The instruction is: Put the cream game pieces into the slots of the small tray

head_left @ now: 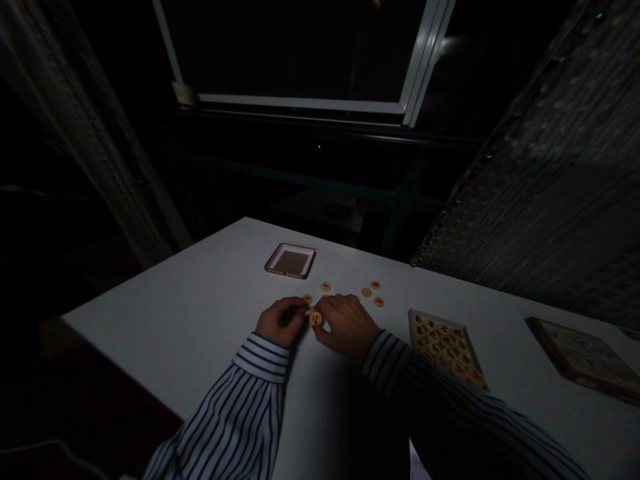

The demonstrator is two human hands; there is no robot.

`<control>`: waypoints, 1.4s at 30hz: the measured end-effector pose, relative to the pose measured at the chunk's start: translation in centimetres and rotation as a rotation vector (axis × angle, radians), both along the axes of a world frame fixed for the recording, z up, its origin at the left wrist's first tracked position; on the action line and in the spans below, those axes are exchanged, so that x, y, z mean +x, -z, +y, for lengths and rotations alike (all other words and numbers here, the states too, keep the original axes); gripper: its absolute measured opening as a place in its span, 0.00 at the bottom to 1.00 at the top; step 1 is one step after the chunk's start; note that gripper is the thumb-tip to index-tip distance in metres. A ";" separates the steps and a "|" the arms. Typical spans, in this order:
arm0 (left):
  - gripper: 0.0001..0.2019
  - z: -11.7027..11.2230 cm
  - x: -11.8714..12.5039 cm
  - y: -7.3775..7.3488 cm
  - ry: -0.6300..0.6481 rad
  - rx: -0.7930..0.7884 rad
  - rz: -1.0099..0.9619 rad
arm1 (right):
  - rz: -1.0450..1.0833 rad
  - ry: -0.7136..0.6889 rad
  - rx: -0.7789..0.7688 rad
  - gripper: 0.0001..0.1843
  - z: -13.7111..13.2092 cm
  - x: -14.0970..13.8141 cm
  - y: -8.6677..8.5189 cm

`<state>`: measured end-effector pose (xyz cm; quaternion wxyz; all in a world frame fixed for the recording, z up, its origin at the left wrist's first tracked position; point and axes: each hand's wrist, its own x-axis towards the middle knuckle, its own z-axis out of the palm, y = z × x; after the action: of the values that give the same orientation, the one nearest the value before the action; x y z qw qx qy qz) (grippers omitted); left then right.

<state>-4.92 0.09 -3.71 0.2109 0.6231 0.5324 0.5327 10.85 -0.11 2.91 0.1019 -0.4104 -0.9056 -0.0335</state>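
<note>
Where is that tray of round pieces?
In the head view, the tray lies right of centre on the white table, between the right hand and a flat box, partly hidden by the right sleeve.

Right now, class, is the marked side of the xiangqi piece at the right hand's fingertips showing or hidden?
Showing: a red character is visible on the xiangqi piece at the right hand.

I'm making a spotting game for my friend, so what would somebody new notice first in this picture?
Probably the two hands in blue-striped sleeves, close together over a bright white table in a dark room: the right hand holds a round piece with a red mark, and the left hand is right beside it. Next, perhaps the loose round pieces just beyond the hands, and the tray crowded with more, by the right sleeve.
</note>
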 end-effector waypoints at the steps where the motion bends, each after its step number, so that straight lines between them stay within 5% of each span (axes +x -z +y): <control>1: 0.11 -0.1 0.1 -0.1 0.008 -0.027 -0.030 | 0.010 0.002 0.006 0.12 0.0 0.1 -0.1; 17: 0.18 -1.1 1.3 -1.9 0.174 -0.269 -0.445 | 0.104 -0.030 0.048 0.12 -0.9 0.8 -1.4; 27: 0.20 -1.0 2.2 -1.8 0.173 -0.315 -0.617 | 0.291 0.017 -0.122 0.17 -1.4 2.4 -3.0; 42: 0.19 -1.2 5.2 -3.1 0.200 -0.290 -0.541 | 0.413 0.057 -0.198 0.14 -2.6 6.5 -4.0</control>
<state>0.28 -1.06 -0.64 0.4827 0.4716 0.4633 0.5744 17.40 -2.69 6.90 0.2433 -0.4421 -0.8523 0.1376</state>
